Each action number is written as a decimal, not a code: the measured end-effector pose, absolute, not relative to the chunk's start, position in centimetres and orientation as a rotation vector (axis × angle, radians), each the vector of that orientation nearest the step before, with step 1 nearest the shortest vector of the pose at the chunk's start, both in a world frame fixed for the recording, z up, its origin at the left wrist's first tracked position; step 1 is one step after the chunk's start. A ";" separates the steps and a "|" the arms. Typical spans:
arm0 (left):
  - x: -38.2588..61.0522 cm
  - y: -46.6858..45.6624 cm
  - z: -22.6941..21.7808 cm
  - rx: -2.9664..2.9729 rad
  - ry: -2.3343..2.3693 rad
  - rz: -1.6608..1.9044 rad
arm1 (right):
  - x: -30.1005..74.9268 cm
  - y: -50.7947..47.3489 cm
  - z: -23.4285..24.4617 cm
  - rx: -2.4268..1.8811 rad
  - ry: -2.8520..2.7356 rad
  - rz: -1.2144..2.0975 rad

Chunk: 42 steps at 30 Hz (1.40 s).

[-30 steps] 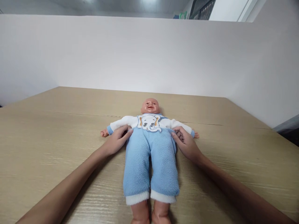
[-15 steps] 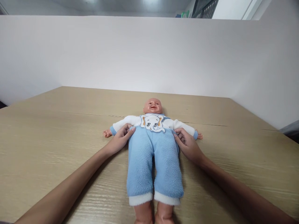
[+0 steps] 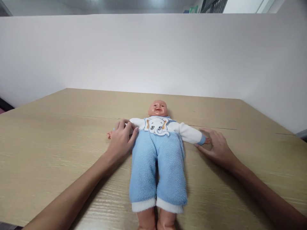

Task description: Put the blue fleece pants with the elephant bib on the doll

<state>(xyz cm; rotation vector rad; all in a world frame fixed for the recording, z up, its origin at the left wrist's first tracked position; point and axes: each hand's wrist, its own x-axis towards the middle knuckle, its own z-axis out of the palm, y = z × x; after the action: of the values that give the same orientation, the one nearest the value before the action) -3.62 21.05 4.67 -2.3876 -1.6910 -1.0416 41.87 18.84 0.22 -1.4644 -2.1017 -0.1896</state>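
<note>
Here, a doll (image 3: 146, 163) is lying face-up on the table (image 3: 59, 143). The left hand (image 3: 120, 139) is resting over one white sleeve (image 3: 136, 121); whether its fingers are pinching cloth, I cannot tell. The right hand (image 3: 218, 148) is framing the opposite blue cuff (image 3: 202, 139), fingers parted.

In front of me stretches a wide wooden table (image 3: 72, 143), a thin seam (image 3: 216, 128) crossing its pale grain. Beyond its far edge I face a plain whitish wall (image 3: 144, 51). Over the wall's top I see a grey ceiling (image 3: 120, 4), a blurred bright light (image 3: 157, 2) and dark bars (image 3: 213, 6).
</note>
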 end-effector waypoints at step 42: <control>5.6 28.6 6.7 -2.755 -1.396 -2.953 | 25.2 18.4 4.2 -1.099 -1.611 1.056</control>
<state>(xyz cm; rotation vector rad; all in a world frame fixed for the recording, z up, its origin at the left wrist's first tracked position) 5.61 28.59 6.69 -2.7549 -1.3963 -2.9527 25.24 18.37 4.17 -1.0991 -1.6110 1.0561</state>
